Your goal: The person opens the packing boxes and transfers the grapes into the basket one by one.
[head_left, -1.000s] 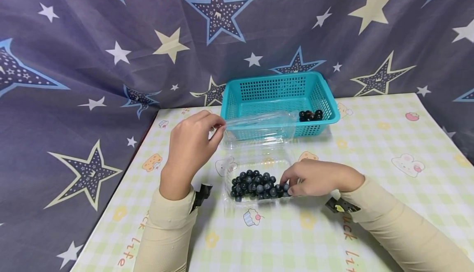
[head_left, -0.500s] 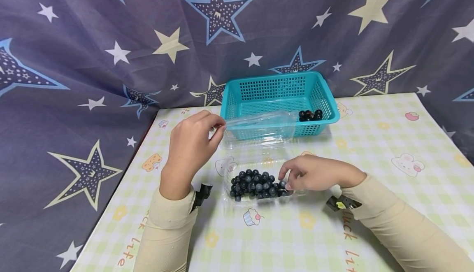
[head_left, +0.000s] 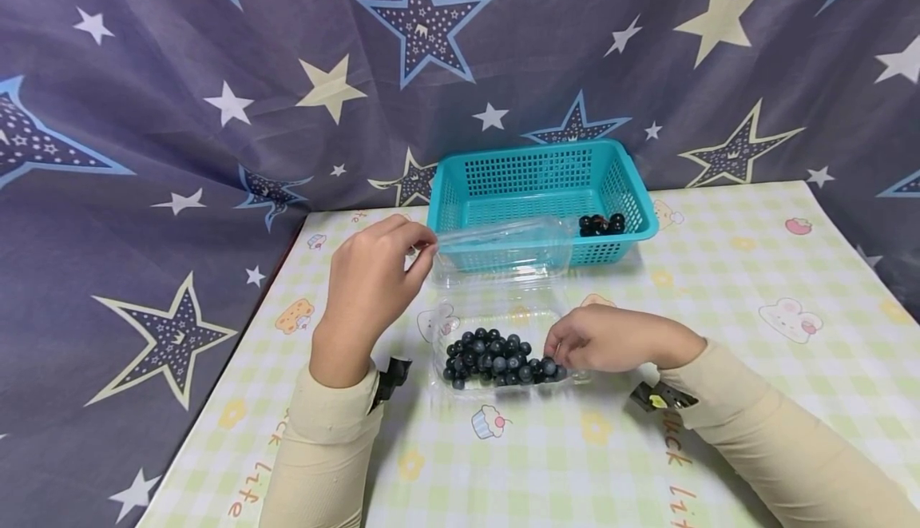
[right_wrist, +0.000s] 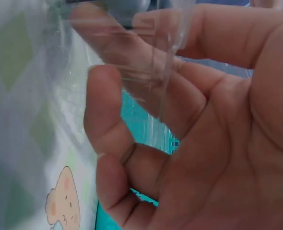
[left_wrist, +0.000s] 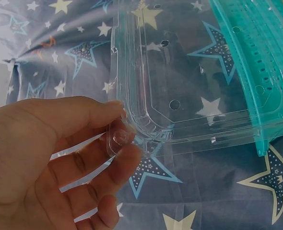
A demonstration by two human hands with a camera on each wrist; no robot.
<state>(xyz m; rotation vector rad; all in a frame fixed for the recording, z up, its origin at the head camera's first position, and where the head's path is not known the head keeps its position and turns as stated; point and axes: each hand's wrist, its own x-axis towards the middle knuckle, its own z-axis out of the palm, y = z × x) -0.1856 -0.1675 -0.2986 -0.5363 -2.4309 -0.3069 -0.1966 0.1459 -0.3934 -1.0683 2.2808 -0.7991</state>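
My left hand (head_left: 377,284) pinches the corner tab (left_wrist: 120,137) of a clear plastic lid (head_left: 503,248) between thumb and fingers. The lid stands raised, hinged to the clear tray (head_left: 503,316) in front of it. A bunch of dark grapes (head_left: 496,359) lies in the tray, toward its near side. My right hand (head_left: 611,338) reaches over the tray's right end, thumb and forefinger curled at the grapes there. From the right wrist, a grape (right_wrist: 127,5) shows at the top between those fingertips, behind clear plastic; the other fingers are loosely bent.
Behind the lid stands a turquoise plastic basket (head_left: 539,152) with perforated walls. More dark grapes (head_left: 602,225) lie in its right front corner. A checked cloth with cartoon prints covers the table (head_left: 539,464); a star-patterned curtain (head_left: 273,41) hangs close behind.
My right fingers lifted and spread slightly, then came back down to the grapes at the tray's right end. The grapes there shifted a little. My left hand and the lid stayed put.
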